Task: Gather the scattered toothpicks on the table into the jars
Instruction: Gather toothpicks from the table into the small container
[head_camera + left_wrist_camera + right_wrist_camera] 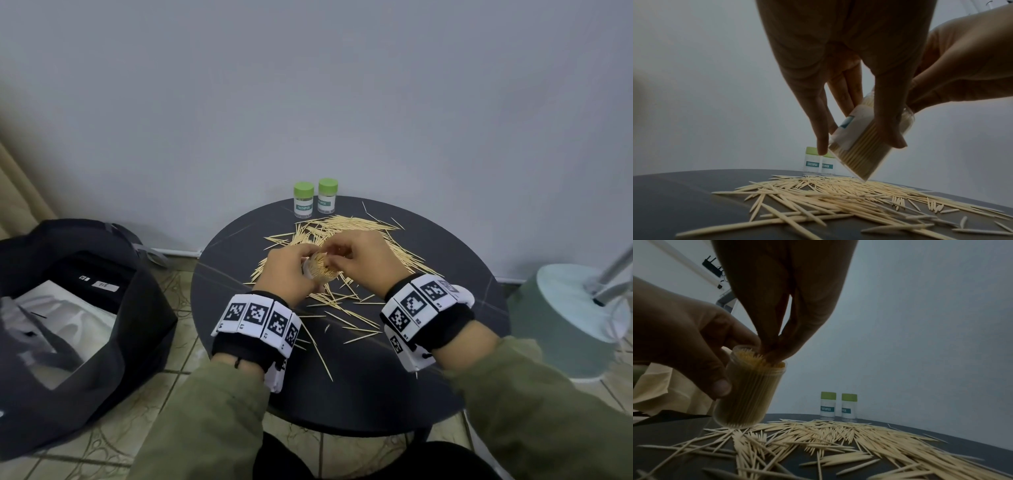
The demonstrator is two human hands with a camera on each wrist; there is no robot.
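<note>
With the left hand (287,270) gripping the nearly full open jar (750,386) tilted above the tabletop (445,267), the right hand (356,260), fingertips pinched at its mouth, should feed toothpicks (838,434) in parallel, a few at a time.

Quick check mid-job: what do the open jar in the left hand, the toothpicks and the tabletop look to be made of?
Open jar: clear, thin plastic by its look; the packed sticks show through the wall.
Toothpicks: pale, matte wood or bamboo, pointed at both ends.
Tabletop: dark, smooth slab with faint pale veins, possibly stone-look laminate; I cannot tell which.
</note>
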